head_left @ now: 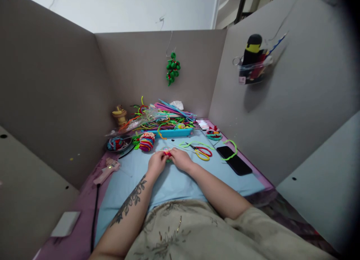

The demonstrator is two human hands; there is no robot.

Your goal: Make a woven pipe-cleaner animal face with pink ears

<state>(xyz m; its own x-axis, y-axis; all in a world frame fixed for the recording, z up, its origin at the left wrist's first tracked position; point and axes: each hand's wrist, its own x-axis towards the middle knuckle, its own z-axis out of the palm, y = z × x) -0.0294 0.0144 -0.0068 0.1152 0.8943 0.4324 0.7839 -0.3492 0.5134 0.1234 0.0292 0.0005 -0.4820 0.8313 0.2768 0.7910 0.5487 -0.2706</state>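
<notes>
Both hands meet over the blue cloth near the middle of the table. My left hand [157, 163] and my right hand [180, 159] pinch a small multicoloured pipe-cleaner piece [167, 152] between them, its pink, red and green parts showing among the fingertips. Just behind my left hand sits a striped red, yellow and blue pipe-cleaner ball [146, 142]. Scissors [203, 152] with red and yellow handles lie open to the right of my right hand, a light green pipe cleaner [201, 144] beside them.
A blue tray [174, 133] piled with pipe cleaners [168, 115] stands at the back. At left are a pink glue gun [108, 171], a dark bowl [119, 144] and a white box [66, 224]. A black phone [234, 160] lies right; a plastic holder [254, 72] hangs on the wall.
</notes>
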